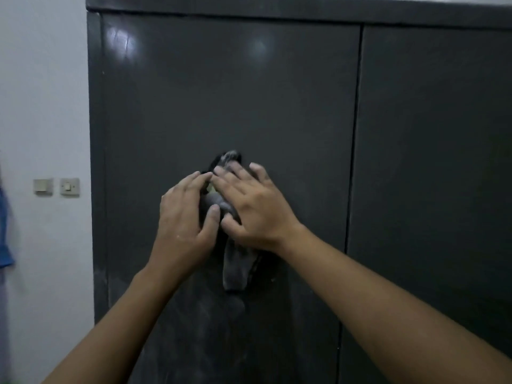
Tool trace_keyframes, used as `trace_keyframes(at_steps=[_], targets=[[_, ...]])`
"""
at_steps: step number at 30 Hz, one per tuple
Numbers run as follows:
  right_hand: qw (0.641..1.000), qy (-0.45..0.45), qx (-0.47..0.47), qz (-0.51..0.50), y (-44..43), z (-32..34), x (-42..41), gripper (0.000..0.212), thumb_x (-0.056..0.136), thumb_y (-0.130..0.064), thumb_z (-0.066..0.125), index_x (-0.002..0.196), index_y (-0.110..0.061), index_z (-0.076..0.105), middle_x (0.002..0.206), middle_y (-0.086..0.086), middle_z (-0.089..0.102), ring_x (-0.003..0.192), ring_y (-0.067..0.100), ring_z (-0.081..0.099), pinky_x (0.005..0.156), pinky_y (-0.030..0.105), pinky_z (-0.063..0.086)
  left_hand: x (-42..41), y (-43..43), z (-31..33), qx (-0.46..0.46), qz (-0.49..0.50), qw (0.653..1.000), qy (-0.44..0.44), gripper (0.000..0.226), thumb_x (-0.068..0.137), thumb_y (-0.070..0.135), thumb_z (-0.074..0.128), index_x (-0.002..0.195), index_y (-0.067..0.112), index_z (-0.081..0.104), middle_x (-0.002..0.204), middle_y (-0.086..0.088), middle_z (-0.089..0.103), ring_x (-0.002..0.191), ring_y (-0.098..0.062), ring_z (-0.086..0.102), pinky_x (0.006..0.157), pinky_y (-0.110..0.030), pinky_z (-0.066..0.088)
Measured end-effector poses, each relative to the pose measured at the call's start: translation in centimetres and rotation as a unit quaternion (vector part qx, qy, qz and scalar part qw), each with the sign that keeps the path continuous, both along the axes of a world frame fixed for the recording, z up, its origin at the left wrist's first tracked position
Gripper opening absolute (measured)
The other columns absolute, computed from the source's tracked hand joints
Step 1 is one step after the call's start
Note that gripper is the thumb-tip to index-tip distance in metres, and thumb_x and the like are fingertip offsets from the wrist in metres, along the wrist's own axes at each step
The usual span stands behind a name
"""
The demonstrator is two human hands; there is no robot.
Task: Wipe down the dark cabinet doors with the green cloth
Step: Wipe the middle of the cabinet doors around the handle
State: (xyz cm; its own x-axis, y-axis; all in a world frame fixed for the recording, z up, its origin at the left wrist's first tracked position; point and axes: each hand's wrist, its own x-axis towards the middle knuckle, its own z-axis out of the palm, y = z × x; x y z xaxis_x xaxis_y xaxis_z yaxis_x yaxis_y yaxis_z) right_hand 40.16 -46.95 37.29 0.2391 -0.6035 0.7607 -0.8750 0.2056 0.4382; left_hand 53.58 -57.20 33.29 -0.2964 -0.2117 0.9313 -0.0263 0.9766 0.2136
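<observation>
The cloth (pixel 235 268) looks dark grey with a small patch of green showing between my hands. It lies bunched against the left dark cabinet door (pixel 221 92), and its lower end hangs down below my hands. My left hand (pixel 184 217) holds the cloth's left side, thumb on the fabric and fingers curved over its edge. My right hand (pixel 256 207) lies flat on the cloth with straight fingers, pressing it against the door. The right cabinet door (pixel 432 134) stands beside it, and neither hand touches it.
A vertical seam (pixel 354 134) divides the two doors. Pale dusty smears (pixel 210 314) mark the lower part of the left door. A white wall (pixel 41 106) at left carries two switch plates (pixel 56 187). Blue fabric (pixel 4 231) hangs at the far left edge.
</observation>
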Motion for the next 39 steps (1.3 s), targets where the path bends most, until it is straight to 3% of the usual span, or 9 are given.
trace_keyframes(at_steps=[6, 10, 13, 15, 19, 22, 26, 30, 39], targets=[[0.998, -0.009, 0.04, 0.043, 0.9, -0.9, -0.6, 0.051, 0.084, -0.022, 0.041, 0.128, -0.006, 0.062, 0.134, 0.008, 0.064, 0.133, 0.021, 0.052, 0.111, 0.05, 0.037, -1.6, 1.2, -1.4, 0.008, 0.017, 1.0, -0.017, 0.056, 0.093, 0.025, 0.057, 0.146, 0.013, 0.045, 0.153, -0.008, 0.04, 0.139, -0.021, 0.032, 0.114, -0.022, 0.019], [0.992, -0.052, 0.058, 0.098, 4.1, 0.2, -3.3, 0.035, 0.088, -0.026, 0.069, 0.122, -0.021, 0.07, 0.133, -0.005, 0.064, 0.123, 0.005, 0.059, 0.112, 0.05, 0.033, -4.1, 2.3, -2.6, 0.026, 0.009, 0.999, 0.021, 0.06, 0.094, 0.023, 0.063, 0.147, 0.005, 0.039, 0.157, -0.017, 0.03, 0.143, -0.031, 0.03, 0.117, -0.036, 0.024], [0.992, -0.069, 0.033, 0.097, 8.0, 1.1, -5.4, 0.022, 0.087, -0.025, 0.062, 0.105, -0.026, 0.076, 0.135, -0.006, 0.063, 0.13, 0.007, 0.054, 0.119, 0.056, 0.016, -6.6, 4.4, -4.0, 0.022, 0.055, 0.998, 0.023, 0.061, 0.104, 0.03, 0.047, 0.151, 0.0, 0.026, 0.16, -0.026, 0.011, 0.146, -0.04, 0.017, 0.117, -0.051, 0.024], [0.99, -0.101, -0.046, 0.084, 11.2, 2.3, -7.1, 0.034, 0.08, -0.019, 0.053, 0.104, -0.027, 0.075, 0.143, -0.004, 0.055, 0.141, 0.015, 0.043, 0.119, 0.06, 0.011, -8.4, 5.5, -4.8, 0.008, 0.073, 0.997, 0.025, 0.06, 0.104, 0.029, 0.044, 0.15, -0.004, 0.025, 0.157, -0.029, 0.011, 0.145, -0.044, 0.017, 0.115, -0.06, 0.026], [0.962, -0.192, -0.192, -0.008, 17.6, 4.9, -11.4, 0.055, 0.078, -0.017, 0.052, 0.131, -0.033, 0.06, 0.163, 0.007, 0.012, 0.152, 0.028, 0.009, 0.121, 0.053, 0.016, -11.5, 7.0, -3.8, -0.022, 0.1, 0.994, 0.048, 0.058, 0.099, 0.026, 0.045, 0.147, -0.004, 0.033, 0.154, -0.03, 0.022, 0.142, -0.045, 0.026, 0.118, -0.059, 0.017], [0.946, -0.221, -0.232, -0.05, 21.2, 5.6, -15.0, 0.059, 0.079, -0.02, 0.048, 0.137, -0.028, 0.051, 0.156, 0.011, 0.019, 0.147, 0.028, 0.018, 0.12, 0.052, 0.024, -13.4, 8.7, -1.0, -0.062, 0.093, 0.991, 0.07, 0.057, 0.097, 0.028, 0.048, 0.146, 0.0, 0.038, 0.154, -0.026, 0.029, 0.142, -0.039, 0.029, 0.12, -0.055, 0.011], [0.966, -0.144, -0.2, -0.081, 23.6, 4.0, -19.0, 0.066, 0.082, -0.017, 0.045, 0.148, -0.023, 0.042, 0.162, 0.003, 0.024, 0.152, 0.019, 0.014, 0.124, 0.047, 0.005, -16.5, 11.7, 3.6, -0.133, 0.07, 0.985, 0.082, 0.056, 0.099, 0.035, 0.048, 0.145, 0.004, 0.043, 0.152, -0.023, 0.034, 0.141, -0.036, 0.035, 0.12, -0.052, 0.017], [0.965, -0.096, -0.233, -0.072, 23.3, 3.0, -20.2, 0.066, 0.081, -0.016, 0.046, 0.147, -0.019, 0.045, 0.161, 0.003, 0.03, 0.152, 0.019, 0.018, 0.123, 0.049, 0.01, -19.5, 15.1, 7.0, -0.196, 0.024, 0.977, 0.08, 0.053, 0.096, 0.032, 0.052, 0.144, 0.009, 0.047, 0.15, -0.019, 0.04, 0.138, -0.034, 0.038, 0.12, -0.047, 0.019], [0.961, -0.071, -0.266, -0.029, 23.1, 2.6, -21.0, 0.063, 0.078, -0.012, 0.05, 0.14, -0.019, 0.053, 0.157, 0.002, 0.039, 0.15, 0.019, 0.026, 0.122, 0.05, 0.016, -20.1, 16.0, 1.7, -0.357, -0.022, 0.934, -0.003, 0.036, 0.094, 0.025, 0.06, 0.129, 0.018, 0.066, 0.137, -0.008, 0.058, 0.125, -0.026, 0.054, 0.111, -0.045, 0.036]])
